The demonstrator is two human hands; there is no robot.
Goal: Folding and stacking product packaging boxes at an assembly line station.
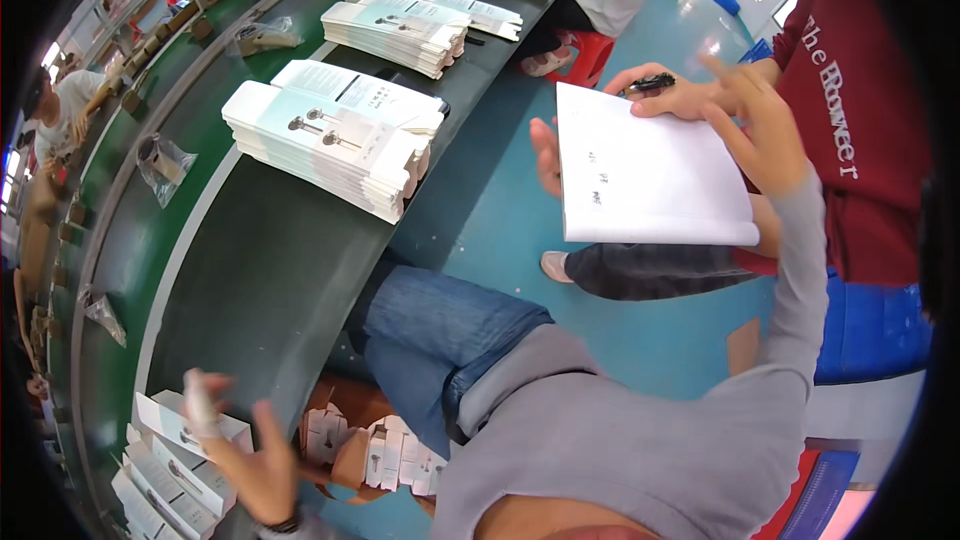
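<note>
My left hand (255,460) is at the lower left, fingers apart, slightly blurred, with nothing in it. A white covering wraps one of its fingers. It hovers by a group of small white cartons (170,480) that stand partly open at the bench's near end. My right hand (765,135) is raised at the upper right, its fingers stretched out and partly blurred. It overlaps the hand (675,98) of a person in a dark red top. That person grips a black pen (650,84) and supports an open notebook (650,175) with a few handwritten marks.
Flattened printed cartons lie in a large stack (330,130) on the dark green bench (270,260), with another stack (400,25) beyond. Below the bench, a brown box (350,455) holds more cartons. Someone sits on a red stool (590,58). A conveyor line with bagged parts (163,165) runs along the left.
</note>
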